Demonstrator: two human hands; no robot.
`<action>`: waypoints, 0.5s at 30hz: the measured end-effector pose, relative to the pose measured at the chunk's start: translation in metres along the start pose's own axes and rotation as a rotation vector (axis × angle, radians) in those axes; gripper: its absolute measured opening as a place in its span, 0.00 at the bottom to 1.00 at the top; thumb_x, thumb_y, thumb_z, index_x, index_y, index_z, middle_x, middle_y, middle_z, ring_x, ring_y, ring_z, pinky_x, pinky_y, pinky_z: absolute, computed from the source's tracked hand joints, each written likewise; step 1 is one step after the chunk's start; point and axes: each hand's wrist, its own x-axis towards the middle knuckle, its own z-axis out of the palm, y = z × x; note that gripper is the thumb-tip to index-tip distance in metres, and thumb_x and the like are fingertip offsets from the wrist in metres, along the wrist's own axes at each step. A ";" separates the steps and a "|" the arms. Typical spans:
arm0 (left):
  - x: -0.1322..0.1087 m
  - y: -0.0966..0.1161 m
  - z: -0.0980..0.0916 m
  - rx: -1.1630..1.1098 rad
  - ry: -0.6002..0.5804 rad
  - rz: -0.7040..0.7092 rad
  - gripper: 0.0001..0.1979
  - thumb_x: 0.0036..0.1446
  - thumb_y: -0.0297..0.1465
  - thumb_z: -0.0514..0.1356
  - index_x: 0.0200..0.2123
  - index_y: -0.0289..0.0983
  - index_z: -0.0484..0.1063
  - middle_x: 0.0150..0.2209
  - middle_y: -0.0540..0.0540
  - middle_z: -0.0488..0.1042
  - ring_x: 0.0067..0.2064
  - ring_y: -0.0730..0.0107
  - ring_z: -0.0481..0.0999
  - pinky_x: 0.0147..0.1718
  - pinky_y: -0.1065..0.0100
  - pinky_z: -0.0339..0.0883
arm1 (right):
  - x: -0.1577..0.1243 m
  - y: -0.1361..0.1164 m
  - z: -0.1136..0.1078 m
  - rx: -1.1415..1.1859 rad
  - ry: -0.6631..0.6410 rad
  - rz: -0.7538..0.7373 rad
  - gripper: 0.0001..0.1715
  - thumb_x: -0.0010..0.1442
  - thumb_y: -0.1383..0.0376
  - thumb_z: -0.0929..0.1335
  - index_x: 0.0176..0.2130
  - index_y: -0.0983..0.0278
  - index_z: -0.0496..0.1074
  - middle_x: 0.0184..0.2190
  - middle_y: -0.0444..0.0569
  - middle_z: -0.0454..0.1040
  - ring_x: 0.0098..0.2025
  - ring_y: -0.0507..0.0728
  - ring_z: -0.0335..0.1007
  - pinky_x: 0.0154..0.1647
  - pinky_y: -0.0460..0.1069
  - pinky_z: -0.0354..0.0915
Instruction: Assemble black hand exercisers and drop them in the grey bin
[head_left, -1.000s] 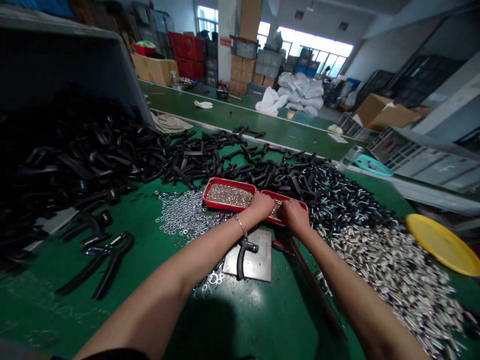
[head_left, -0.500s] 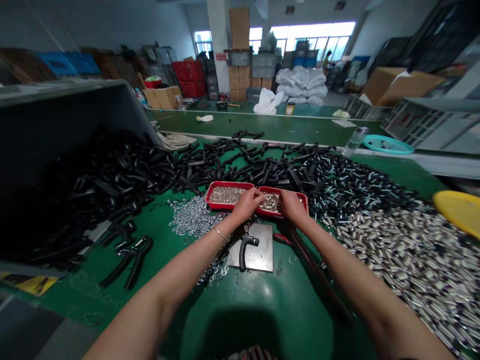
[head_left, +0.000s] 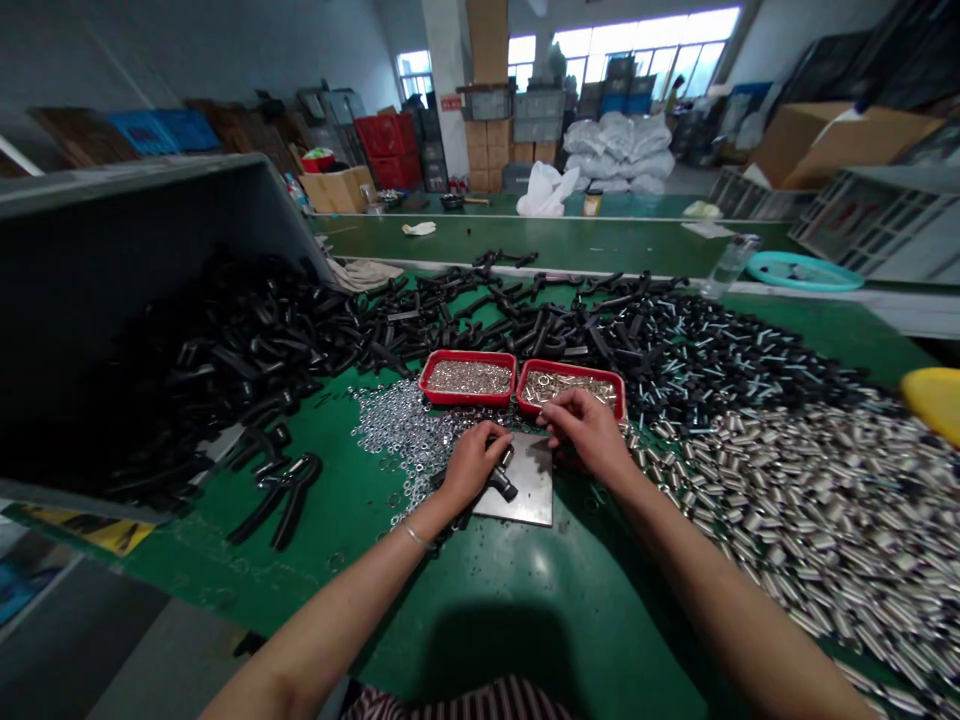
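Half a second ago both hands were at the red plastic trays; now they are apart and nearer the wearer. The left hand (head_left: 474, 465) has come down from the tray edge onto the black handle part with a round end (head_left: 502, 485), which earlier lay uncovered on the square grey metal plate (head_left: 534, 490). Its fingers are now closed around that part, over the plate's left side. The right hand (head_left: 594, 438) has drawn back out of the right red rectangular tray of metal pieces (head_left: 528, 408) to just before its front edge, fingertips pinched together; whether something small is between them cannot be told. The left red rectangular tray of small metal bits (head_left: 469, 399) stays beside it on the green surface (head_left: 525, 600). The round yellow plastic disc (head_left: 934, 400) now shows less at the right edge.
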 end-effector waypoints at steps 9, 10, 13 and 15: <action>-0.002 -0.008 -0.021 -0.350 0.130 -0.268 0.11 0.61 0.40 0.61 0.36 0.38 0.71 0.29 0.51 0.75 0.30 0.70 0.74 0.33 0.69 0.67 | -0.030 0.052 0.052 -0.002 0.106 0.228 0.19 0.60 0.50 0.68 0.35 0.63 0.72 0.31 0.48 0.77 0.26 0.54 0.67 0.24 0.47 0.63; -0.002 -0.008 -0.021 -0.410 0.104 -0.288 0.10 0.61 0.40 0.61 0.36 0.38 0.71 0.29 0.52 0.75 0.29 0.70 0.74 0.32 0.70 0.67 | -0.028 0.052 0.053 -0.028 0.119 0.223 0.18 0.60 0.50 0.68 0.35 0.63 0.72 0.31 0.48 0.77 0.27 0.54 0.68 0.26 0.47 0.64; 0.001 -0.009 -0.023 -0.572 -0.015 -0.311 0.09 0.60 0.38 0.62 0.37 0.37 0.72 0.30 0.51 0.77 0.29 0.69 0.77 0.32 0.69 0.69 | -0.023 0.048 0.057 -0.112 0.122 0.192 0.16 0.61 0.53 0.68 0.34 0.64 0.74 0.30 0.47 0.77 0.32 0.56 0.70 0.35 0.49 0.65; 0.002 -0.011 -0.026 -0.605 -0.071 -0.307 0.08 0.59 0.37 0.62 0.36 0.37 0.72 0.31 0.50 0.77 0.31 0.68 0.78 0.33 0.68 0.70 | -0.022 0.046 0.060 -0.149 0.120 0.189 0.16 0.61 0.54 0.68 0.34 0.64 0.74 0.30 0.46 0.77 0.33 0.56 0.71 0.38 0.49 0.64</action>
